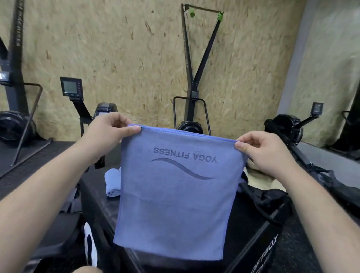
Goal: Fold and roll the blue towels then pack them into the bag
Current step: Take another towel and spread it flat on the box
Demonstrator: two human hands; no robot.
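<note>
Step in hand: folding. Blue towel (174, 202) hangs flat in mid-air at centre frame, its "YOGA FITNESS" print upside down toward the camera. The lower hem hangs in front of the black box (94, 198); cannot tell whether it touches.

Hands: left hand (108, 129) pinches the top-left corner between thumb and curled fingers. Right hand (259, 151) pinches the top-right corner the same way. Hands are apart by the towel's full width, top edge taut between them. Cannot tell whether the cloth is already doubled.

Judgement: early in this towel's cycle, not yet rolled or packed. The next move calls for bringing the corners together to halve it, or laying it on the box top to fold and roll. Edges should be kept aligned.

Surroundings: a second blue towel (113, 181), bunched or loosely rolled, lies on the box at left-centre, partly hidden behind the held one. The black bag (265, 201) sits on the box at right, its opening not visible from here.

Obstructions: the hanging towel hides most of the box top, so the free working area is uncertain. A ski machine (194, 71) stands at the chipboard wall, well clear.
</note>
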